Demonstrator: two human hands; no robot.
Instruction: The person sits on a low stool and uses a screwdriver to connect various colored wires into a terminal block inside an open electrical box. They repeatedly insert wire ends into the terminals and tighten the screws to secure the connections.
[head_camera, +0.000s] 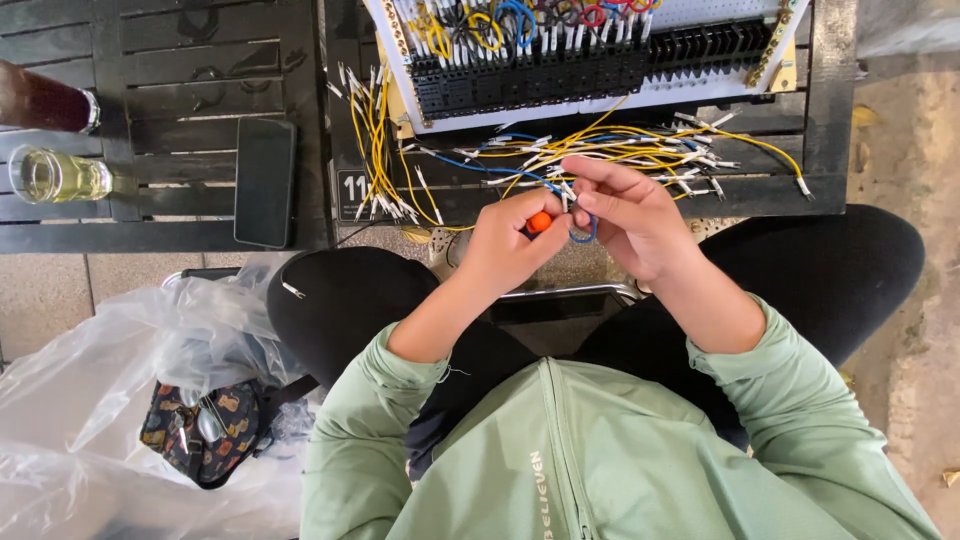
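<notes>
My left hand (503, 245) grips a small tool with an orange handle (539, 222), its tip pointing toward my right hand. My right hand (625, 215) pinches the white-tipped end of a blue wire (583, 236), which loops below its fingers. Both hands meet just in front of the near edge of a dark slatted table (200, 80). Beyond them lies a tangle of yellow and blue wires (620, 150) with white ferrule ends. A white board with rows of black terminal blocks (560, 70) stands at the back, with coloured wires plugged in.
A black phone (265, 180) lies on the table at left. A glass of clear liquid (60, 175) and a dark bottle (45, 100) stand at the far left. A clear plastic bag (90, 400) with a patterned pouch (200, 430) sits by my left knee.
</notes>
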